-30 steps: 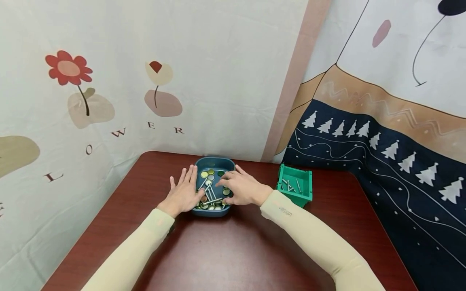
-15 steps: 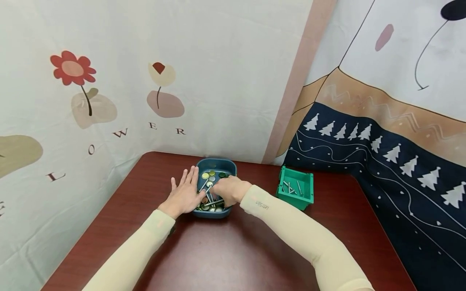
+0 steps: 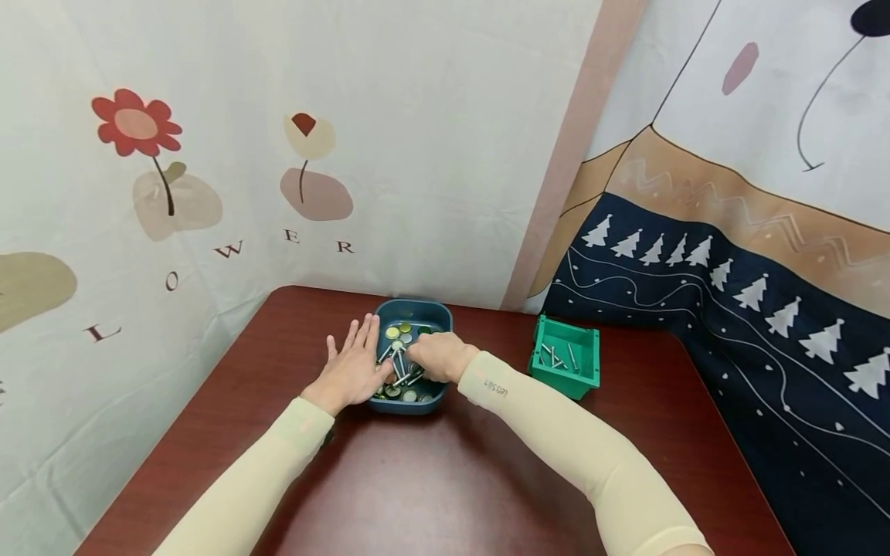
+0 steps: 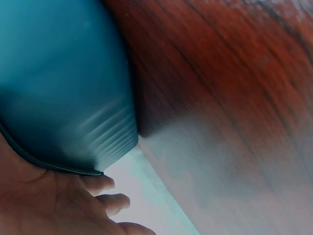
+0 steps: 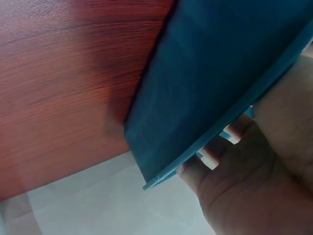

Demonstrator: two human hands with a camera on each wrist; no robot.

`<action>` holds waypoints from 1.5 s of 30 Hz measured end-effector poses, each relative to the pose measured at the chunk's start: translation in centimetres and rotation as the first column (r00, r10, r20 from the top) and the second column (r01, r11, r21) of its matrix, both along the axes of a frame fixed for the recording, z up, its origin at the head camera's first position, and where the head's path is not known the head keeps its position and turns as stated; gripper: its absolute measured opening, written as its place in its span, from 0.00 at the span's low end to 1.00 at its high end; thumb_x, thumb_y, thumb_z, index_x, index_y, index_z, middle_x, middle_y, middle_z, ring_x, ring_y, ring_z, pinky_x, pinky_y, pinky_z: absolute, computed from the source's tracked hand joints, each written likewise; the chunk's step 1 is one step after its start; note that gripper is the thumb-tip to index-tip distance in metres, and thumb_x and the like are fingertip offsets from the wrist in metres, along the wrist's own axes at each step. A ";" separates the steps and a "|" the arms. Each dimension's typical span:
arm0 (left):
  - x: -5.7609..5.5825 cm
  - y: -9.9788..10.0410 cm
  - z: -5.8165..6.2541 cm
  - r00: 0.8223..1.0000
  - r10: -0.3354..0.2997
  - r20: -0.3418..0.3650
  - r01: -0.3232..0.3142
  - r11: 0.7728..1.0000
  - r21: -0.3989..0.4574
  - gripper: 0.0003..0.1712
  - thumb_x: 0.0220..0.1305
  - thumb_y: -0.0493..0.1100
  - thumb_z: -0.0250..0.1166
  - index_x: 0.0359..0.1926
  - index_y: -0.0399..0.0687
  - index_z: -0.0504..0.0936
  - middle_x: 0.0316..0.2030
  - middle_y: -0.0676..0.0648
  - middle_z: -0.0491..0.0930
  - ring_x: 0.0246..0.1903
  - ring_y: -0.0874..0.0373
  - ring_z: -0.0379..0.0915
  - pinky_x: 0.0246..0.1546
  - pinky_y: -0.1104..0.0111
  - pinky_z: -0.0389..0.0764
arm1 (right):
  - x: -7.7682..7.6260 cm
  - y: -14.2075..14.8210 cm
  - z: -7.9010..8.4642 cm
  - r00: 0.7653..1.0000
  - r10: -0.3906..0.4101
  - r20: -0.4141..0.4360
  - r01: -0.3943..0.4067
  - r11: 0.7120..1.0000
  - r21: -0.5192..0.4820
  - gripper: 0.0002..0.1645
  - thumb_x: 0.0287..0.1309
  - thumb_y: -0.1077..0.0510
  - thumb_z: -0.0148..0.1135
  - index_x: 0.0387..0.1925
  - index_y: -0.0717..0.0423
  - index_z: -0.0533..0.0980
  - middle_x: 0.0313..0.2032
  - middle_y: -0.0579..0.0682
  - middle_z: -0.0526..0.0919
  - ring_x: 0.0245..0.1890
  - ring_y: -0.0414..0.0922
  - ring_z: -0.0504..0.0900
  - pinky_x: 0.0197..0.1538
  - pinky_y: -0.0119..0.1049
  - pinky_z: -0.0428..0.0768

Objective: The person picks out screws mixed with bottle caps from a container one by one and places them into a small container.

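Observation:
A blue-grey tub (image 3: 413, 309) holds metal bolts (image 3: 402, 374) and round bottle caps (image 3: 392, 333) in yellow, green and silver. My left hand (image 3: 351, 367) lies along the tub's left rim, fingers straight and spread; in the left wrist view the palm of this hand (image 4: 54, 203) touches the tub's edge (image 4: 63, 166). Over the right rim my right hand (image 3: 438, 355) reaches down into the tub beside the bolts. Its fingers (image 5: 195, 171) bend over the rim in the right wrist view. Their tips are hidden, so whether they pinch a bolt does not show.
A green bin (image 3: 584, 363) with several bolts (image 3: 555, 357) inside stands right of the tub. Both containers sit near the far edge of the dark red wooden table (image 3: 403, 479). Printed cloths (image 3: 431, 154) hang behind the table and along its right side.
My right hand has turned and dipped from over the tub's right rim in among the bolts. Some bolts in the tub have shifted. The left hand has stayed in place.

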State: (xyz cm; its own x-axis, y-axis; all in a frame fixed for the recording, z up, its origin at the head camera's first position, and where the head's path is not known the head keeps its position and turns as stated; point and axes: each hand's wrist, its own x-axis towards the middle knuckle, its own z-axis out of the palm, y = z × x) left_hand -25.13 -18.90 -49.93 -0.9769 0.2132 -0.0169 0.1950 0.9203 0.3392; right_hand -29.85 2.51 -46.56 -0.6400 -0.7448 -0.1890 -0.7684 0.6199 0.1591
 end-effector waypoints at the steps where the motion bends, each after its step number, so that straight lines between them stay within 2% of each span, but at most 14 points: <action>1: 0.0 0.0 0.0 1.000 -0.001 -0.002 0.001 1.000 -0.001 0.54 0.91 0.58 0.54 0.96 0.37 0.37 0.97 0.34 0.37 0.96 0.29 0.31 0.87 0.17 0.40 | 0.0 0.1 0.0 1.000 0.000 -0.009 0.000 1.000 -0.002 0.15 0.74 0.54 0.83 0.58 0.43 0.93 0.52 0.45 0.98 0.51 0.42 0.95 0.56 0.38 0.95; 7: 0.0 0.0 -0.1 1.000 0.001 -0.005 -0.001 1.000 0.004 0.55 0.91 0.59 0.55 0.96 0.37 0.37 0.97 0.34 0.36 0.96 0.29 0.32 0.87 0.16 0.40 | -0.2 0.5 0.4 0.999 -0.011 -0.047 0.011 1.000 -0.016 0.18 0.75 0.53 0.82 0.63 0.45 0.91 0.55 0.47 0.97 0.54 0.43 0.95 0.55 0.38 0.96; 12: -0.1 0.0 -0.1 1.000 0.005 -0.005 -0.005 1.000 -0.002 0.55 0.91 0.60 0.54 0.96 0.37 0.37 0.97 0.34 0.36 0.96 0.29 0.32 0.87 0.16 0.40 | -0.6 1.1 1.0 0.999 -0.003 -0.033 0.002 0.999 -0.055 0.28 0.74 0.55 0.82 0.71 0.48 0.86 0.58 0.50 0.96 0.56 0.44 0.95 0.56 0.38 0.96; 16: -0.1 -0.1 -0.1 1.000 0.006 -0.001 -0.006 1.000 -0.006 0.55 0.91 0.60 0.54 0.96 0.38 0.37 0.97 0.34 0.36 0.96 0.29 0.31 0.87 0.17 0.40 | -0.7 1.6 1.2 1.000 0.026 -0.012 -0.027 0.995 -0.099 0.32 0.72 0.57 0.84 0.74 0.51 0.84 0.57 0.52 0.97 0.55 0.45 0.96 0.53 0.38 0.96; 19: -0.1 -0.1 -0.1 1.000 0.008 0.000 -0.008 1.000 -0.005 0.55 0.91 0.60 0.55 0.96 0.38 0.36 0.97 0.34 0.35 0.96 0.29 0.31 0.87 0.17 0.40 | -0.6 1.8 1.4 0.999 0.046 0.001 -0.045 0.990 -0.135 0.30 0.73 0.58 0.83 0.73 0.51 0.86 0.58 0.52 0.97 0.55 0.46 0.97 0.53 0.39 0.96; 22: 0.0 -0.1 -0.1 1.000 0.007 -0.002 -0.007 1.000 -0.005 0.55 0.91 0.60 0.54 0.96 0.38 0.36 0.97 0.34 0.35 0.96 0.29 0.31 0.87 0.17 0.40 | -0.6 2.0 1.5 0.999 0.047 0.016 -0.044 0.987 -0.157 0.23 0.77 0.59 0.79 0.69 0.48 0.90 0.60 0.51 0.96 0.56 0.46 0.96 0.56 0.39 0.96; 28: 0.0 0.0 -0.1 1.000 0.007 0.001 -0.007 1.000 0.001 0.56 0.91 0.60 0.55 0.96 0.38 0.36 0.97 0.34 0.35 0.96 0.28 0.31 0.87 0.16 0.39 | -0.5 2.5 1.6 0.999 0.035 0.038 -0.027 0.980 -0.198 0.15 0.79 0.60 0.76 0.62 0.48 0.92 0.57 0.50 0.93 0.55 0.44 0.93 0.58 0.36 0.95; 32: -0.1 0.0 -0.2 1.000 0.011 -0.002 -0.011 1.000 -0.003 0.56 0.90 0.60 0.55 0.96 0.38 0.36 0.97 0.34 0.36 0.96 0.28 0.33 0.87 0.17 0.39 | -0.3 2.9 1.4 0.997 0.039 0.064 -0.019 0.958 -0.286 0.16 0.76 0.64 0.77 0.60 0.51 0.91 0.57 0.51 0.91 0.54 0.44 0.92 0.59 0.37 0.94; 38: -0.1 0.1 -0.2 1.000 0.018 0.006 -0.018 1.000 -0.012 0.56 0.90 0.60 0.55 0.97 0.39 0.36 0.97 0.35 0.35 0.96 0.29 0.33 0.87 0.17 0.39 | 0.0 3.3 1.0 0.993 0.076 0.092 -0.027 0.894 -0.448 0.17 0.79 0.66 0.73 0.63 0.55 0.90 0.58 0.53 0.90 0.59 0.46 0.93 0.61 0.39 0.94; 42: -0.1 0.1 -0.3 1.000 0.011 0.009 -0.011 1.000 -0.009 0.56 0.90 0.60 0.55 0.97 0.39 0.36 0.97 0.35 0.35 0.96 0.28 0.32 0.87 0.16 0.39 | 0.1 3.8 0.9 0.991 0.088 0.103 -0.025 0.866 -0.499 0.20 0.78 0.67 0.73 0.66 0.56 0.88 0.60 0.53 0.90 0.60 0.46 0.93 0.63 0.38 0.93; 45: -0.1 0.1 -0.3 1.000 0.007 0.005 -0.007 1.000 -0.009 0.56 0.90 0.60 0.55 0.97 0.38 0.36 0.97 0.34 0.35 0.96 0.28 0.32 0.87 0.16 0.39 | 0.2 4.1 0.9 0.991 0.089 0.101 -0.023 0.854 -0.520 0.21 0.76 0.69 0.75 0.65 0.56 0.87 0.59 0.53 0.89 0.60 0.46 0.94 0.64 0.38 0.93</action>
State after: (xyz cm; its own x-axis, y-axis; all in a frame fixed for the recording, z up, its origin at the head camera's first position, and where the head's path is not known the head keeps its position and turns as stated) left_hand -25.20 -18.77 -50.23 -0.9783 0.2058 -0.0234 0.1865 0.9247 0.3320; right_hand -29.68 6.60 -45.64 -0.5917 -0.7897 0.1622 -0.7970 0.5426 -0.2655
